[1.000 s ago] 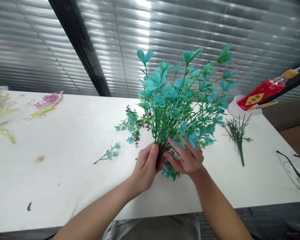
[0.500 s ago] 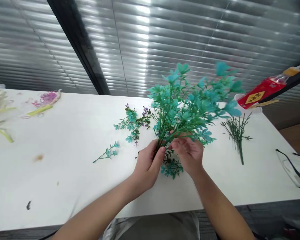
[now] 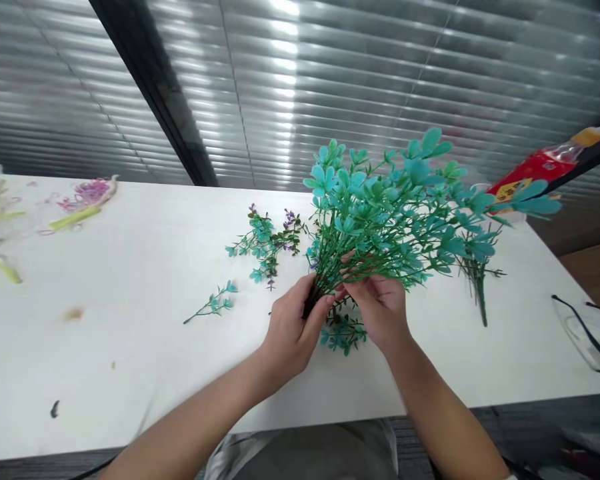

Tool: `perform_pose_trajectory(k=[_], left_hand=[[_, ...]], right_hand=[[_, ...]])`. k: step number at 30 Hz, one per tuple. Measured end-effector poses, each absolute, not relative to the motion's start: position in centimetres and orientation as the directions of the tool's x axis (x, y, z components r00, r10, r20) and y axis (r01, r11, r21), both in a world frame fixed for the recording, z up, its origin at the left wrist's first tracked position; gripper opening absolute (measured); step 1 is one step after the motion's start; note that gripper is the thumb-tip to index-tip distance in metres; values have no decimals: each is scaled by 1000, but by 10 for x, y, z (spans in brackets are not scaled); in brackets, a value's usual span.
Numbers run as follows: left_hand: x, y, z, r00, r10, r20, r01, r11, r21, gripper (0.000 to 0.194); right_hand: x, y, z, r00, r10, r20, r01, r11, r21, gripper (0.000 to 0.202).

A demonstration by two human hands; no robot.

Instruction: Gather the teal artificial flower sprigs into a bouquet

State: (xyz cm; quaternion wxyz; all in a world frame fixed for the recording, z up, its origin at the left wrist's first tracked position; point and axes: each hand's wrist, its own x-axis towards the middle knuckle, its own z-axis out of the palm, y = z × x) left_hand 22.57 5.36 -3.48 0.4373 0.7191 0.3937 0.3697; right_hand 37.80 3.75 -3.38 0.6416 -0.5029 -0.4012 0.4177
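A bunch of turquoise artificial flowers leans up and to the right above the table. My left hand is closed round the dark base of its stems, thumb on top. Against the lower green stems, my right hand has its fingers curled in a pinch; some fingertips are hidden among the stems. Below the hands lies a turquoise sprig on the table, partly covered. Farther back rest turquoise sprigs and a purple-flowered sprig. A single turquoise sprig lies to the left of my left hand.
On the white table, a bare stem bunch and glasses lie at right. A red-labelled bottle tilts at the back right. Purple shreds and yellow-green strips lie at the left. Blinds rise behind.
The flower bunch has tipped and spread to the right, and its tips now overlap the bottle and the bare stem bunch. Both hands stay nearly in place, the right fingers closer in on the stems.
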Motion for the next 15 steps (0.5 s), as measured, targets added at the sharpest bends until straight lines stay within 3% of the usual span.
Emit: perform_pose_trajectory(k=[9, 15], left_hand=[[226, 55, -40, 378, 914, 150, 114, -206, 972, 25], [227, 56, -45, 348, 933, 91, 56, -117, 992, 28]], right_hand=[[386, 36, -34, 258, 960, 111, -61, 131, -990, 19], [400, 35, -35, 110, 990, 89, -23, 92, -996, 15]])
